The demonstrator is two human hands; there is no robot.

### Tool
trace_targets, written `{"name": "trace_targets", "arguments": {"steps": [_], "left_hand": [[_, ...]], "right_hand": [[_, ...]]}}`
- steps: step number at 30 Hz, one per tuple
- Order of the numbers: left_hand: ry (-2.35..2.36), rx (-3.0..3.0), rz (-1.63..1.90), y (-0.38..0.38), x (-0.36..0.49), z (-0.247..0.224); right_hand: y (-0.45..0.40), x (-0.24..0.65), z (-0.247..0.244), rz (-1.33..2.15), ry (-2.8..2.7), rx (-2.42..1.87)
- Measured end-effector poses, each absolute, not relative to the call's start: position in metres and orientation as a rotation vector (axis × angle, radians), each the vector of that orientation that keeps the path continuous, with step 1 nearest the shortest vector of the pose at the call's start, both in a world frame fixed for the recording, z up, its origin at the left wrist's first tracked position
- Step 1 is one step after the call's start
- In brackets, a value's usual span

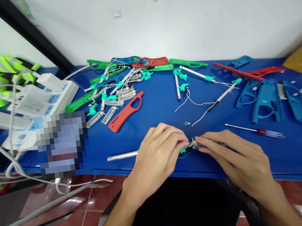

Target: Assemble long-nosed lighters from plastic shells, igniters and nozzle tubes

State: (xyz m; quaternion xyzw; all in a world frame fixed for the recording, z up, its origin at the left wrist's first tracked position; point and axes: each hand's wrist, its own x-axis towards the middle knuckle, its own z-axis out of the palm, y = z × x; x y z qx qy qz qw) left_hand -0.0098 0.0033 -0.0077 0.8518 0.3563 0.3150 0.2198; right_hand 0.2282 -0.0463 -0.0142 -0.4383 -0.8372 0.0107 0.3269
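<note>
At the table's front edge, a partly open utility lighter (186,150) lies between my hands, its blue half-shell and teal trigger part showing. My left hand (157,149) covers its middle, with thumb and fingers pinched on the inner parts. The lighter's metal tube (122,156) sticks out to the left. From the other side, my right hand (238,157) grips the handle end, fingertips close to the left ones. Much of the lighter is hidden under both hands. A small ring-shaped piece (187,123) lies just beyond them, and a screwdriver (266,133) rests to the right.
Lighter tubes, green shells and clear fuel tanks (125,93) are heaped at the back left, near a red shell (125,112). Blue shells (265,100) lie right. A wired tube (224,93) sits mid-table. A power strip (61,97) and blurred phone-like object (67,143) stand left.
</note>
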Motion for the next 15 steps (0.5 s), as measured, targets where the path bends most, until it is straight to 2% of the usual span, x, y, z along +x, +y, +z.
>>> {"name": "trace_targets", "arguments": {"steps": [15], "left_hand": [[0.973,2.363,0.855,0.0042,-0.0097,-0.0084]], "right_hand": [[-0.0466,0.2267,-0.0184,-0.084,-2.228,-1.144]]}}
